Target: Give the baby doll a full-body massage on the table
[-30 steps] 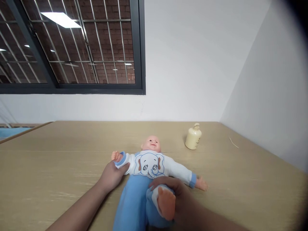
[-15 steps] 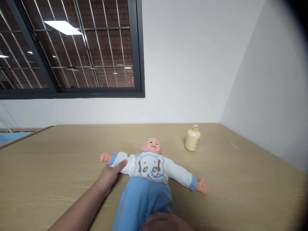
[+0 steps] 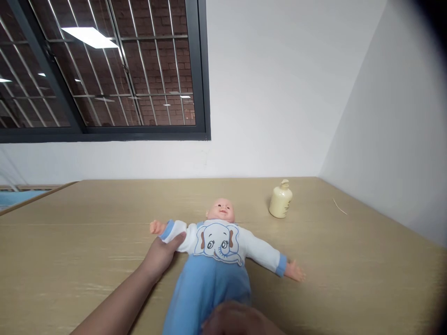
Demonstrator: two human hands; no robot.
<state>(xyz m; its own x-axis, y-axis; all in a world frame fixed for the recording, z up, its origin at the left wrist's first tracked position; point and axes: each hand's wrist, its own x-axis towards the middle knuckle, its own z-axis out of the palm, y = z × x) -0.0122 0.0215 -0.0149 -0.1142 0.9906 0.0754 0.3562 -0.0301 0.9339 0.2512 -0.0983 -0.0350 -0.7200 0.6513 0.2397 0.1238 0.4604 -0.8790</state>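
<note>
A baby doll lies on its back on the wooden table, arms spread, in a white top with an elephant's face and blue trousers. My left hand is closed around the doll's sleeved arm on the left of the view, thumb on top and the other fingers hidden beneath. At the bottom edge, my right hand is blurred and partly cut off, over the doll's trousers. Its fingers do not show clearly, so what it holds, if anything, cannot be made out.
A cream pump bottle stands on the table beyond the doll, to the right. A thin pale strand lies farther right. White walls border the table behind and on the right, with a barred window at upper left.
My right hand has risen slightly over the trousers. The doll's arm in my left hand has shifted a little to the right; the grip stays the same.
</note>
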